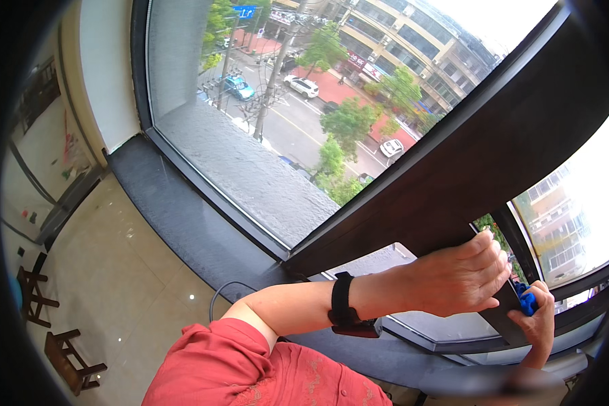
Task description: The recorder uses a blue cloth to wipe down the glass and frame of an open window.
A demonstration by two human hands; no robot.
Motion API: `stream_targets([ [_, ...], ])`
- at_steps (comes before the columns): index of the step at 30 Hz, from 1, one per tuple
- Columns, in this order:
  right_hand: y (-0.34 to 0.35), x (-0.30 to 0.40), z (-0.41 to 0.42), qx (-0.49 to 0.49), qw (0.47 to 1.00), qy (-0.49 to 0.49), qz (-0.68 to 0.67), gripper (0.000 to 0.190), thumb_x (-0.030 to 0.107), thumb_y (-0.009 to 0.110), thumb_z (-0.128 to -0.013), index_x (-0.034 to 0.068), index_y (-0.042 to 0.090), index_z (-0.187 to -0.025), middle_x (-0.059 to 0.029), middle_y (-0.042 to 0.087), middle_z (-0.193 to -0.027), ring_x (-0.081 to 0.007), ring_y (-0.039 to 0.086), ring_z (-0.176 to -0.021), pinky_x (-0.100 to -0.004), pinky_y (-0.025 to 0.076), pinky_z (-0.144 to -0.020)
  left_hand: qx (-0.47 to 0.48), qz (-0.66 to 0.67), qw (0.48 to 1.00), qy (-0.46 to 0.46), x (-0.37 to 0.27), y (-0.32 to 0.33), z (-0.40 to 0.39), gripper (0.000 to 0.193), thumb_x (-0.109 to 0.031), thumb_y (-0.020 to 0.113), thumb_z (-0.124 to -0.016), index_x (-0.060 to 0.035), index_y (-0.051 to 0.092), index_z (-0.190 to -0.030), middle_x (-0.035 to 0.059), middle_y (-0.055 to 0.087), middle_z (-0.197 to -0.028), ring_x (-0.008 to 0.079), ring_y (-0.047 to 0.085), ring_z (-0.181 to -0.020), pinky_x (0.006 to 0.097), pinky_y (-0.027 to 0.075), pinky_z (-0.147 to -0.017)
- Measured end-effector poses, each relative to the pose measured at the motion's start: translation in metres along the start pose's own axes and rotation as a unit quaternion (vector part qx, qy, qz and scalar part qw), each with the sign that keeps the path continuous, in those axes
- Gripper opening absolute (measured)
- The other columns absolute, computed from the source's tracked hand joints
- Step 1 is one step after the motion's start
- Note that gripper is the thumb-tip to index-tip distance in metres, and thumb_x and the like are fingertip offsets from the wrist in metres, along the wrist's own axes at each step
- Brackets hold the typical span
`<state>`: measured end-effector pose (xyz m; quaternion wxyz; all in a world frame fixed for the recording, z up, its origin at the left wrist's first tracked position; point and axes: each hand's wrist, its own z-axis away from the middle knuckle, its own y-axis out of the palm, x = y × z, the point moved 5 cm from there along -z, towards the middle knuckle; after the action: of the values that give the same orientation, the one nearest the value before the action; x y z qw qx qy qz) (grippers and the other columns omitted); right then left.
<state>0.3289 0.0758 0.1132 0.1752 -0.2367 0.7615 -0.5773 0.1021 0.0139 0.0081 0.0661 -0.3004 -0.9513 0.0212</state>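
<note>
My left hand (459, 276), with a black strap and device on its wrist, reaches across to the dark window frame (416, 203). Its fingers curl at the frame's edge beside a narrow opening; whether they grip anything is hidden. Lower right, my right hand (538, 309) holds a bunched blue cloth (527, 299) against the far side of the dark frame member. The large window pane (284, 127) fills the upper middle, and a tilted window sash (533, 254) stands beyond the hands.
A dark stone sill (193, 203) curves below the windows, with a black cable (214, 299) near my elbow. Small wooden stools (71, 360) stand on the tiled floor (132, 264) at lower left. Outside lie a wet ledge (233, 157) and a street with cars and trees.
</note>
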Motion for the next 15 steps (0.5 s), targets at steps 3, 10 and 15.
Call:
stream_targets([
  [3,0.001,0.009,-0.011,0.026,0.999,-0.017,-0.041,0.058,0.041,0.088,-0.047,-0.001,0.058,-0.074,-0.0087,0.046,-0.072,-0.0265,0.048,-0.072,-0.0361,0.038,-0.065,-0.008,-0.008,1.0,0.002,-0.004,0.002,-0.002,0.049,-0.042,0.047,-0.098,0.001,0.065,-0.112,0.0122,0.063,-0.109,0.0283,0.058,-0.104,0.0448,0.039,-0.101],
  [10,0.023,0.093,-0.039,-0.052,0.993,-0.075,-0.073,0.042,0.02,0.086,-0.051,0.001,0.061,-0.078,-0.01,0.049,-0.076,-0.0273,0.051,-0.07,-0.0362,0.043,-0.067,-0.005,-0.014,1.0,-0.004,0.001,0.001,0.003,0.051,-0.043,0.045,-0.099,0.0016,0.065,-0.114,0.0137,0.065,-0.111,0.0286,0.058,-0.107,0.0451,0.038,-0.103],
  [15,0.017,0.075,-0.026,-0.059,0.993,-0.086,-0.056,0.042,0.02,0.086,-0.05,0.0,0.059,-0.076,-0.0103,0.049,-0.076,-0.0279,0.051,-0.072,-0.0363,0.042,-0.067,-0.005,-0.022,1.0,0.006,0.001,-0.002,0.0,0.051,-0.042,0.043,-0.1,0.0015,0.065,-0.114,0.0138,0.065,-0.111,0.0283,0.059,-0.108,0.045,0.037,-0.104],
])
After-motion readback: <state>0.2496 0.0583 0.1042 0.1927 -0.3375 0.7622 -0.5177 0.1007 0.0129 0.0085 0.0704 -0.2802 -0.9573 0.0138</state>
